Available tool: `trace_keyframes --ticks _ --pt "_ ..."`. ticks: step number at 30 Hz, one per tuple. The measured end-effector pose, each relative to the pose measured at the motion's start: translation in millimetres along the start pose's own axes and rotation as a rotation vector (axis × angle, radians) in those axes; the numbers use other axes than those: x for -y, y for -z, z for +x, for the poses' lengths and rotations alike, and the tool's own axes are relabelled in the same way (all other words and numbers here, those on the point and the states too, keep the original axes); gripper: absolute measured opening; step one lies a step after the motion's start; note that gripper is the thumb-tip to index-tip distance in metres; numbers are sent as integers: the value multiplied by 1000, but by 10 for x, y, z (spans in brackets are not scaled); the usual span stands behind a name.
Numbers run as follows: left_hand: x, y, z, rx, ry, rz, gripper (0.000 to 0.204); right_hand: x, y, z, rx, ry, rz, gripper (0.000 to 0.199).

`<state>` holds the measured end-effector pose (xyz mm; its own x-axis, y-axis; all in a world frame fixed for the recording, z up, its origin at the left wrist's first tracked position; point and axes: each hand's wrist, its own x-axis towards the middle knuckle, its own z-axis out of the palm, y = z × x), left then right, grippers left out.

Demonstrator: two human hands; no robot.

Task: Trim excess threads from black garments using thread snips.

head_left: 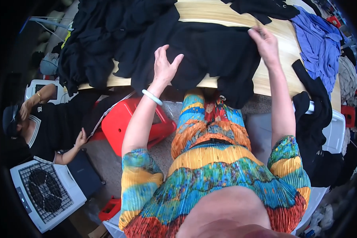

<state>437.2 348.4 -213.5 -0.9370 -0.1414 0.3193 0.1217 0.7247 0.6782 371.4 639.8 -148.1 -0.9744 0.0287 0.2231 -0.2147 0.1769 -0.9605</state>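
- The black garment (210, 55) lies spread on the wooden table (283, 43), its lower edge hanging over the near side
- The left hand (164, 65) rests open and flat on the garment, fingers spread
- The right hand (265, 43) pinches the garment's far right edge
- A blue garment (319, 43) lies at the table's right end
- More black clothing (95, 39) is heaped on the table's left end
- A red stool (127, 123) stands below the table's near edge

A garment workshop — clothes heaps (107, 43) on a wooden worktable (273, 75) (more stacked around).

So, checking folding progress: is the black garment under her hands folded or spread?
Spread: the black garment lies flat across the wooden table, left hand pressing it, right hand gripping its edge.
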Motion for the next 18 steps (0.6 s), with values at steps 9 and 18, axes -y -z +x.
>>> trace_keyframes --ticks 9,18 --pt "-156 -206 -118 58 -305 348 35 741 548 210 -297 166 328 14" --pt "-623 14 235 88 -339 279 51 946 772 13 -247 198 315 15"
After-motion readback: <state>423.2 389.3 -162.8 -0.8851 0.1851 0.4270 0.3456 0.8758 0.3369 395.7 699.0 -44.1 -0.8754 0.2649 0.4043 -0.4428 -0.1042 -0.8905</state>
